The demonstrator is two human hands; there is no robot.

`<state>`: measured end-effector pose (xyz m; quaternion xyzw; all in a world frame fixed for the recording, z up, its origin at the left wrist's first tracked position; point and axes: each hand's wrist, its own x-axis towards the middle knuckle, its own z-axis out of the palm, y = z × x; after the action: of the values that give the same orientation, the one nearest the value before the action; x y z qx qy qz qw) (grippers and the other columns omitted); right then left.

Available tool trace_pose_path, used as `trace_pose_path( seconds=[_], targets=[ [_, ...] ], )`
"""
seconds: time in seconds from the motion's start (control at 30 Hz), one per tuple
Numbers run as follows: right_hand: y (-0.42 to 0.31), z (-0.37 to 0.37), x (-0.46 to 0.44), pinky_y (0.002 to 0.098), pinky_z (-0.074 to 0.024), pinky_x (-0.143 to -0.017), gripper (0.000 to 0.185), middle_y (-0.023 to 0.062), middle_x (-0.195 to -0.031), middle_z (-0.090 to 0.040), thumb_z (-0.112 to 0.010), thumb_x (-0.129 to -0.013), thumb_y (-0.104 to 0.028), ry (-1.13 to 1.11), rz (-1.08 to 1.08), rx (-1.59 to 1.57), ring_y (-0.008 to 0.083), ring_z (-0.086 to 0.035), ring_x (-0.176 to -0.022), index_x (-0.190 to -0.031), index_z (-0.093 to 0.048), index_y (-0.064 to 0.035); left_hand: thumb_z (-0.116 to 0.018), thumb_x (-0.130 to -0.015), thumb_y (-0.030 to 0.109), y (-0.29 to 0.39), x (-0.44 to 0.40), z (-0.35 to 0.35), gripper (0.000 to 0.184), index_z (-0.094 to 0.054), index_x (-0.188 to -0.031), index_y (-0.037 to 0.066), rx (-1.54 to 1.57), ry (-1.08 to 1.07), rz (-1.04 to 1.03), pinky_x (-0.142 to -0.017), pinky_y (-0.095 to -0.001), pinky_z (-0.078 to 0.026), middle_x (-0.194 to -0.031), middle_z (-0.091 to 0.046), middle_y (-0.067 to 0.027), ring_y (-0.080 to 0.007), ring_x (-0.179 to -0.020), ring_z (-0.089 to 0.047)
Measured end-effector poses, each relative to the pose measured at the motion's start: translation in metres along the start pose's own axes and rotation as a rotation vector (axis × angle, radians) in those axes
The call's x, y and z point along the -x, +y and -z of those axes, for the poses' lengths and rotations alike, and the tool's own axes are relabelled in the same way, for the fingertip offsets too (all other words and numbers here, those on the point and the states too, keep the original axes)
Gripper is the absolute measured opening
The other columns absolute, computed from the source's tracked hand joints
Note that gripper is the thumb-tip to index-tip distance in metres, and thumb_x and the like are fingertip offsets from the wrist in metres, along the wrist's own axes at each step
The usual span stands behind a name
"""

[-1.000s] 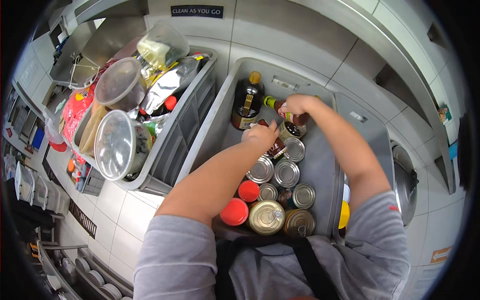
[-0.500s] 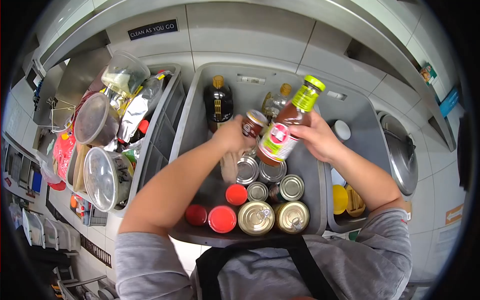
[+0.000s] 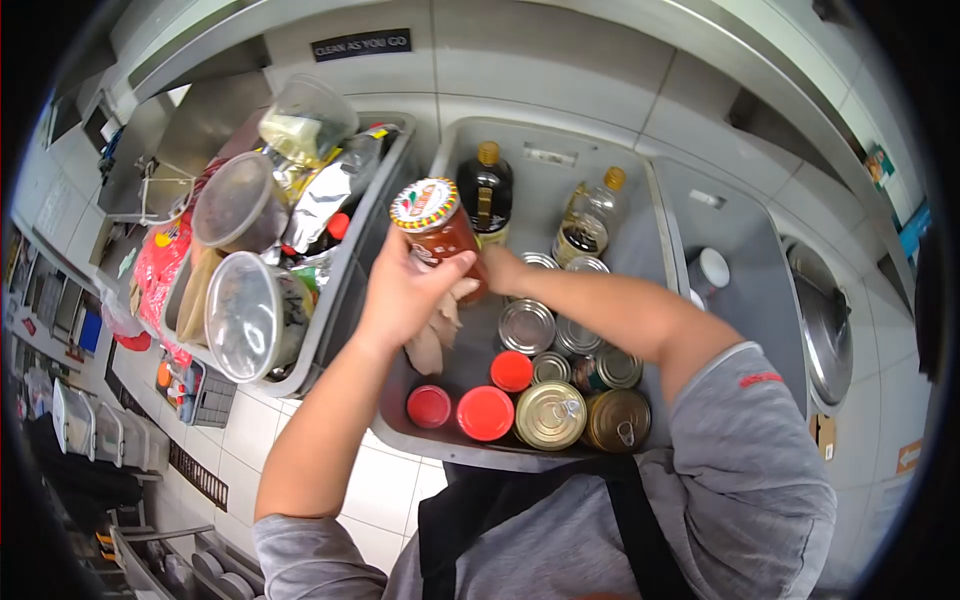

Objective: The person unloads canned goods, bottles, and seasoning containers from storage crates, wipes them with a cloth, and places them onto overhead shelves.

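Note:
My left hand (image 3: pixel 405 285) is closed around a glass jar (image 3: pixel 450 240) of red-brown sauce with a multicoloured patterned lid, raised and tilted over the grey bin (image 3: pixel 655 225). Behind that jar, my right hand (image 3: pixel 503 272) reaches down into the bin; its fingers are hidden. A dark sauce bottle (image 3: pixel 486 190) with a gold cap stands just beyond both hands. Further right is a clear bottle (image 3: pixel 592 222), partly filled with dark liquid. A pale, crumpled piece (image 3: pixel 430 345) lies below the left hand.
Several cans (image 3: pixel 550 414) and red-lidded jars (image 3: pixel 486 413) line the bin's near side. To the left, another crate (image 3: pixel 320 350) is piled with plastic tubs (image 3: pixel 245 315) and foil packs (image 3: pixel 325 205). A second grey bin (image 3: pixel 745 225) holding a white container (image 3: pixel 710 268) adjoins on the right.
My left hand has brought its jar left and nearer the camera. My right hand has gone down and left into the bin, and its green-capped sauce bottle is out of sight. The view has shifted.

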<state>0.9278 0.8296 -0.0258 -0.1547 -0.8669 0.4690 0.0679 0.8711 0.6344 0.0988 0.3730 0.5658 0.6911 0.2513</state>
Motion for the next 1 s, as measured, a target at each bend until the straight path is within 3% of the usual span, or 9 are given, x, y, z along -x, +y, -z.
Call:
trace_pose_path(
  seconds=[0.1,0.3,0.37,0.53,0.63,0.73,0.87,0.97,1.0],
  targets=[
    [0.083,-0.051,-0.03,0.0347,-0.044,-0.099,0.043,0.0118,-0.122,-0.066,-0.066,-0.09,-0.027,0.006,0.377,-0.353,0.0237,-0.06,-0.116,-0.129,-0.058,-0.0121,-0.076,-0.082,0.006,-0.002,0.001,-0.001,0.054,-0.047,-0.128,-0.001,0.079,0.005,-0.026,-0.089,-0.0305,-0.052,-0.115,-0.064,-0.0099,-0.0145,-0.102,-0.064],
    [0.059,0.045,-0.062,0.0378,-0.0485,-0.096,0.064,0.0189,-0.133,-0.055,-0.073,-0.085,-0.016,-0.218,0.167,0.242,0.0274,-0.056,-0.118,-0.14,-0.043,-0.004,-0.083,-0.075,0.028,0.007,0.005,-0.002,0.061,-0.052,-0.119,-0.001,-0.269,0.052,-0.075,-0.088,-0.0328,-0.052,-0.105,-0.069,-0.0136,-0.0188,-0.098,-0.068],
    [-0.056,0.096,-0.012,0.0422,-0.052,-0.089,0.051,0.0117,-0.13,-0.057,-0.056,-0.097,-0.035,-0.05,-0.1,-0.196,0.0223,-0.058,-0.109,-0.14,-0.044,-0.0086,-0.084,-0.074,0.031,0.011,0.002,-0.005,0.062,-0.053,-0.118,-0.001,-0.337,0.038,-0.087,-0.087,-0.0335,-0.052,-0.104,-0.07,-0.0151,-0.0215,-0.098,-0.069],
    [-0.148,0.09,0.081,0.0588,-0.0422,-0.098,0.07,0.0127,-0.148,-0.039,-0.043,-0.097,-0.062,-0.161,-0.086,-0.412,0.0332,-0.046,-0.13,-0.148,-0.029,-0.0165,-0.085,-0.072,0.034,0.012,0.004,-0.018,0.066,-0.052,-0.116,-0.001,-0.553,0.076,-0.194,-0.085,-0.0386,-0.053,-0.105,-0.069,-0.0192,-0.0325,-0.098,-0.069],
    [-0.139,0.083,0.098,0.0528,-0.0454,-0.098,0.061,0.0082,-0.141,-0.046,-0.051,-0.101,-0.042,-0.14,0.072,-0.595,0.0256,-0.049,-0.126,-0.15,-0.024,-0.0185,-0.087,-0.07,0.032,0.021,0.012,-0.037,0.07,-0.05,-0.12,-0.002,-0.665,0.089,-0.403,-0.083,-0.041,-0.053,-0.103,-0.068,-0.0208,-0.038,-0.098,-0.067],
    [-0.169,0.102,0.151,0.034,-0.0428,-0.105,0.095,0.0125,-0.134,-0.051,-0.087,-0.074,-0.017,-0.084,0.349,-0.299,0.0144,-0.047,-0.123,-0.144,-0.025,0.0019,-0.087,-0.068,0.03,0.055,0.025,-0.068,0.065,-0.05,-0.113,-0.001,-0.721,0.078,-0.433,-0.079,-0.0434,-0.052,-0.096,-0.067,-0.021,-0.0405,-0.092,-0.066],
    [-0.185,0.111,0.211,0.0339,-0.0475,-0.099,0.07,0.0077,-0.126,-0.058,-0.078,-0.081,-0.009,0.225,0.489,-0.445,0.0131,-0.058,-0.112,-0.139,-0.04,-0.0026,-0.085,-0.066,0.007,0.104,0.053,-0.102,0.087,-0.036,-0.139,0.002,-0.853,-0.14,-0.671,-0.079,-0.0437,-0.055,-0.13,-0.046,-0.0203,-0.0411,-0.104,-0.059],
    [-0.209,0.144,0.247,0.0351,-0.048,-0.098,0.054,0.0066,-0.119,-0.062,-0.073,-0.084,-0.007,0.345,0.647,-0.479,0.0142,-0.059,-0.112,-0.132,-0.05,-0.0036,-0.085,-0.066,0.005,0.13,0.081,-0.121,0.098,-0.03,-0.147,0.005,-0.845,-0.134,-1.009,-0.081,-0.0439,-0.055,-0.131,-0.044,-0.0193,-0.041,-0.112,-0.055],
    [-0.22,0.165,0.262,0.0346,-0.0468,-0.1,0.061,0.0069,-0.12,-0.061,-0.077,-0.082,-0.011,0.432,0.687,-0.379,0.0149,-0.058,-0.111,-0.134,-0.046,-0.0038,-0.087,-0.061,0.003,0.124,0.086,-0.119,0.113,-0.02,-0.152,0.003,-0.861,-0.151,-1.036,-0.1,-0.0436,-0.044,-0.128,-0.05,-0.0216,-0.0398,-0.124,-0.046]
  ],
)
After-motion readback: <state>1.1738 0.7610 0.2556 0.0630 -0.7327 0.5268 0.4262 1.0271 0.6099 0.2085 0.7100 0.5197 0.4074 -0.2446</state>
